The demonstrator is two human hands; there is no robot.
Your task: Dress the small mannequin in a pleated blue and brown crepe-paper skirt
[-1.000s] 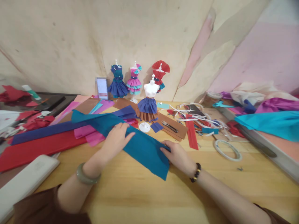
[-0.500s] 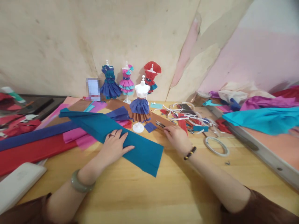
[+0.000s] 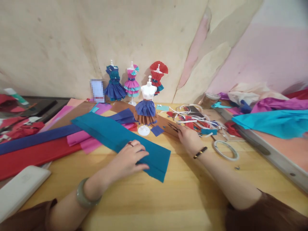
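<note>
A long strip of teal crepe paper (image 3: 154,150) lies slantwise across the table in front of me. My left hand (image 3: 132,157) is over its lower edge, fingers apart and slightly bent; whether they press on it I cannot tell. To the right of the strip, my right hand (image 3: 190,138) grips a pair of small dark scissors (image 3: 173,127), their blades pointing left. Just beyond the strip stands a white mini mannequin (image 3: 148,91) in a ruffled skirt (image 3: 145,110) of blue over brown. A small blue paper square (image 3: 157,130) rests beside its base.
Several dressed mannequins (image 3: 115,83) stand along the wall. Blue and red paper rolls (image 3: 43,155) and a white device (image 3: 24,189) lie at left. Scraps and white strips (image 3: 194,118), a tape roll (image 3: 226,150) and a tray edge (image 3: 271,157) are at right.
My left hand has slid right and toward me along the teal paper, whose far left end now lies flatter. My right hand has turned the scissors slightly, and their blades show apart.
</note>
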